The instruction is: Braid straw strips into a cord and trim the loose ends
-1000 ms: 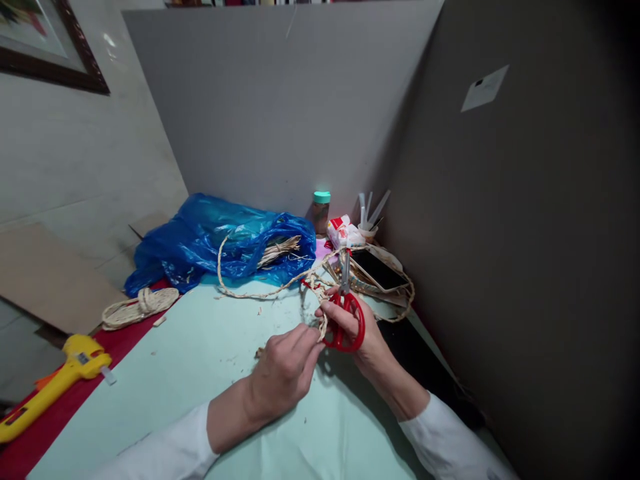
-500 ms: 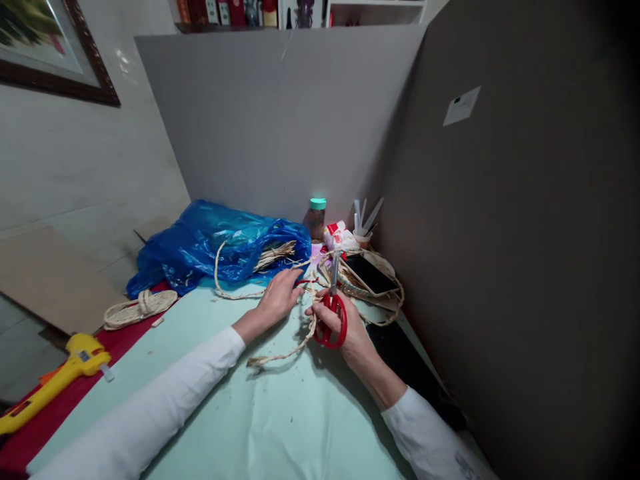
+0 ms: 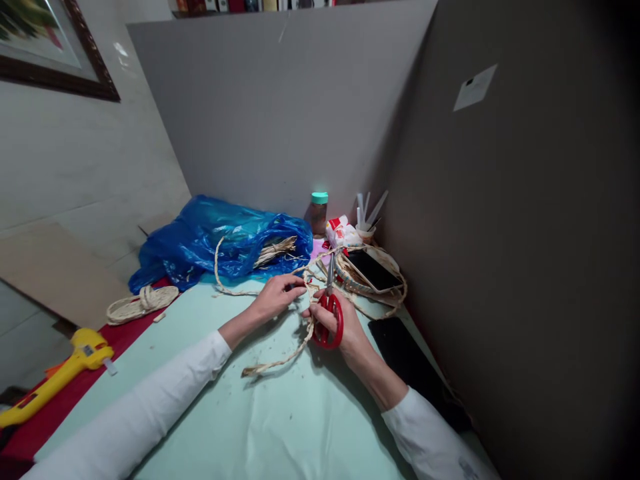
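My right hand grips red-handled scissors, their metal blades pointing away from me. A braided straw cord runs by the fingers of that hand, its loose end lying towards me on the table. My left hand is to the left of the scissors, thumb and forefinger closed together at a loop of the cord; the exact contact is too small to make out. More cord curls behind both hands, around a phone resting on a straw piece at the right.
A blue plastic bag with straw in its mouth lies behind my left hand. Along the left edge are a woven straw sole and a yellow glue gun. A green-capped jar stands by the grey partition. Pale green cloth covers the table.
My left hand has drawn back slightly to the left, its fingers more bent. The scissors have shifted a little left in my right hand. The camera view has tilted down slightly.
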Action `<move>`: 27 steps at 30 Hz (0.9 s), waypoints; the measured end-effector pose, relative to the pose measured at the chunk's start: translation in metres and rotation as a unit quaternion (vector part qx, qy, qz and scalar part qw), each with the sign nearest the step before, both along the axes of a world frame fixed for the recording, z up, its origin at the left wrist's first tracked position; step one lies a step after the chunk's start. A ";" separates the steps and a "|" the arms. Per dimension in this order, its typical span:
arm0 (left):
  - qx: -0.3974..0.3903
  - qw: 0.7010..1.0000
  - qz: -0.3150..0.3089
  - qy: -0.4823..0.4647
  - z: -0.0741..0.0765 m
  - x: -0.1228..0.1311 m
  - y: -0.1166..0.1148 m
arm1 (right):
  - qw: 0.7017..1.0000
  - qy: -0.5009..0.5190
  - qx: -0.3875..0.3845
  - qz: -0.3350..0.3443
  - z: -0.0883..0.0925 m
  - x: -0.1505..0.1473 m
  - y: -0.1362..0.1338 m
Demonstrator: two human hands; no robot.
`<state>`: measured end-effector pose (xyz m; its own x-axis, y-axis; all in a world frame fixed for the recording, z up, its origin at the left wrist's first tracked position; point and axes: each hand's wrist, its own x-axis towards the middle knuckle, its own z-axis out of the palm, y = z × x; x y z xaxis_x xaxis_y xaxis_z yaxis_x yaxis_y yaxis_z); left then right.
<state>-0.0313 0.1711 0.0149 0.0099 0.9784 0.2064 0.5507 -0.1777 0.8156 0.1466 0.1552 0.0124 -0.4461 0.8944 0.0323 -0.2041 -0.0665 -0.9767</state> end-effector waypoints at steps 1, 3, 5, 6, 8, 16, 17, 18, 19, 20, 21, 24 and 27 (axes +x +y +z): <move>-0.021 0.999 -0.006 -0.031 -0.002 -0.001 -0.002 | 1.000 -0.003 0.002 0.010 -0.001 -0.001 -0.001; -0.061 0.994 -0.009 -0.093 -0.007 -0.003 -0.006 | 0.999 -0.026 0.008 0.042 -0.004 -0.003 -0.003; -0.088 0.985 -0.007 -0.148 -0.012 -0.003 -0.007 | 0.994 -0.059 0.011 0.087 -0.009 -0.004 -0.003; -0.096 0.981 -0.004 -0.170 -0.014 -0.004 -0.008 | 0.992 -0.077 0.019 0.098 -0.012 -0.004 -0.003; -0.104 0.973 0.005 -0.204 -0.016 -0.003 -0.010 | 0.990 -0.107 0.047 0.074 -0.017 -0.003 0.000; -0.059 0.982 0.012 -0.181 -0.019 0.010 -0.016 | 0.971 -0.164 0.136 -0.109 -0.024 -0.006 0.020; -0.040 0.986 0.016 -0.162 -0.020 0.010 -0.016 | 0.966 -0.173 0.149 -0.119 -0.023 -0.009 0.020; -0.019 0.989 0.022 -0.143 -0.020 0.011 -0.016 | 0.961 -0.185 0.161 -0.129 -0.022 -0.011 0.020; 0.003 0.992 0.028 -0.124 -0.021 0.011 -0.016 | 0.955 -0.197 0.171 -0.141 -0.022 -0.013 0.019; 0.023 0.993 0.036 -0.106 -0.022 0.010 -0.016 | 0.949 -0.210 0.179 -0.154 -0.021 -0.015 0.018; 0.040 0.994 0.044 -0.090 -0.022 0.010 -0.016 | 0.943 -0.221 0.184 -0.166 -0.021 -0.017 0.018; 0.077 0.993 0.067 -0.053 -0.025 0.011 -0.020 | 0.932 -0.243 0.190 -0.189 -0.021 -0.020 0.018; 0.106 0.989 0.095 -0.028 -0.025 0.015 -0.026 | 0.925 -0.252 0.191 -0.211 -0.021 -0.024 0.020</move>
<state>-0.0164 0.1453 -0.0103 -0.1864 0.8963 0.4023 0.5461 -0.2458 0.8008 0.1226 0.1751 -0.0085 -0.1032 0.9588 0.2647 0.3540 0.2841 -0.8910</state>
